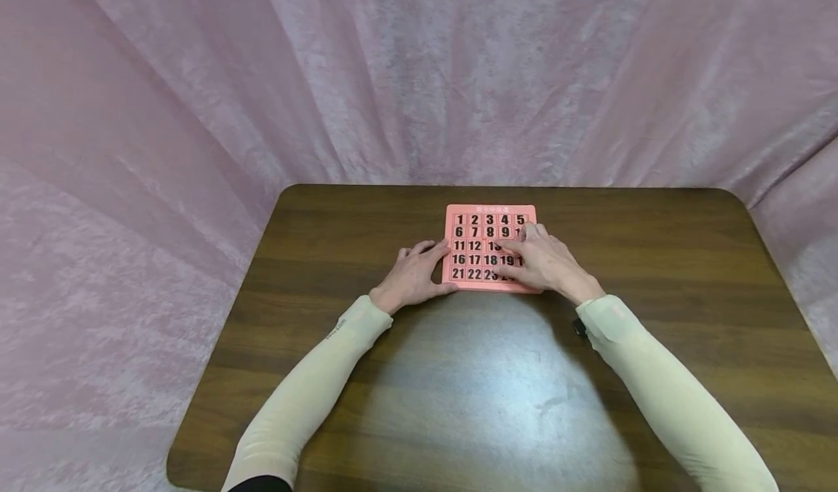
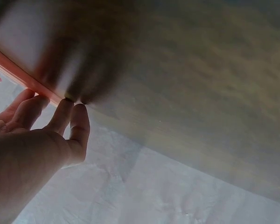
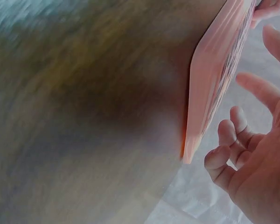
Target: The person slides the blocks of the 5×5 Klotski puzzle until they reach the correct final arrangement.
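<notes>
A pink sliding number puzzle (image 1: 482, 252) lies flat on the table, its black-numbered tiles in rows. Tile 13 (image 1: 493, 246) sits slightly right of the column above it. At the puzzle's left side, my left hand (image 1: 411, 277) touches the edge with its fingertips, the thumb at the lower left corner. My right hand (image 1: 548, 260) hovers over the right part, index fingertip by tile 13 and thumb lower down, near tile 23; it hides several right-hand tiles. In the right wrist view, the other fingers (image 3: 226, 135) bend loosely beside the puzzle's pink rim (image 3: 207, 70).
The brown wooden table (image 1: 327, 233) has rounded corners and a bright reflection in front of the puzzle. A pink velvety curtain (image 1: 419, 77) hangs behind and beside it. Pale sleeves (image 1: 661, 375) cover both forearms.
</notes>
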A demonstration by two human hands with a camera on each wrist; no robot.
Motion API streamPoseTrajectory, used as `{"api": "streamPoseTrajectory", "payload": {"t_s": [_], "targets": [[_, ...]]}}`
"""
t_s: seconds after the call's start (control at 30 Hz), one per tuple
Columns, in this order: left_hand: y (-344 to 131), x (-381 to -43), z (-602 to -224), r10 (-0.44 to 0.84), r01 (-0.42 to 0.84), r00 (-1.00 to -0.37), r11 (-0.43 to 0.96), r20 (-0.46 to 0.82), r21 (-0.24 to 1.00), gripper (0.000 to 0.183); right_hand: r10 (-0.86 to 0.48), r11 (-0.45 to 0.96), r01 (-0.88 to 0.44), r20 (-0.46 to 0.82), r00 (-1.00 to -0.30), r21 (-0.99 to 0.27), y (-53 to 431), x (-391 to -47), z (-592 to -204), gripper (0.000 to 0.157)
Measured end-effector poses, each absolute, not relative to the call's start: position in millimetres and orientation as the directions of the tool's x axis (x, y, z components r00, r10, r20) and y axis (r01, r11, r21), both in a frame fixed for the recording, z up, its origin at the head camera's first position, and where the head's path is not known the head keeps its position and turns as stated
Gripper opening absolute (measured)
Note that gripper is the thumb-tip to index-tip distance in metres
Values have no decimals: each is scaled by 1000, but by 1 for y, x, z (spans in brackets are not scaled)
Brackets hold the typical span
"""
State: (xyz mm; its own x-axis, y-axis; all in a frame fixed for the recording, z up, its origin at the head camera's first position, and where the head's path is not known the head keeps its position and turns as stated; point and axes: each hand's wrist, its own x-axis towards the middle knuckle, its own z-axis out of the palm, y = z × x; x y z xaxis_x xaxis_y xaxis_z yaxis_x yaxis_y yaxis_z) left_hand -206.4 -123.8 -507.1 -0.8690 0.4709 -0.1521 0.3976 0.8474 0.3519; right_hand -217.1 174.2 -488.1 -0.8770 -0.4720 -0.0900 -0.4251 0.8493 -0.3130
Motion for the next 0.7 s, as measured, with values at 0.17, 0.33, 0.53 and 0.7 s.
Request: {"api": "streamPoseTrajectory", "payload": {"t_s": [0.17, 0.33, 0.53, 0.7], "targets": [[-122, -206, -509, 463, 394, -874, 853, -148, 342, 85, -501, 836, -454, -89, -861, -309, 170, -216, -492, 65], [-123, -207, -509, 467, 394, -871, 850, -155, 349, 86, -502, 831, -455, -80, -861, -321, 168, -217, -492, 67], [-123, -206, -509, 467, 397, -872, 851, -148, 344, 86, -454, 837, -420, -15, -891, -350, 175, -216, -493, 62], [-123, -207, -509, 468, 399, -872, 850, -144, 343, 85, -462, 807, -451, 68, -884, -381, 183, -210, -492, 41]]}}
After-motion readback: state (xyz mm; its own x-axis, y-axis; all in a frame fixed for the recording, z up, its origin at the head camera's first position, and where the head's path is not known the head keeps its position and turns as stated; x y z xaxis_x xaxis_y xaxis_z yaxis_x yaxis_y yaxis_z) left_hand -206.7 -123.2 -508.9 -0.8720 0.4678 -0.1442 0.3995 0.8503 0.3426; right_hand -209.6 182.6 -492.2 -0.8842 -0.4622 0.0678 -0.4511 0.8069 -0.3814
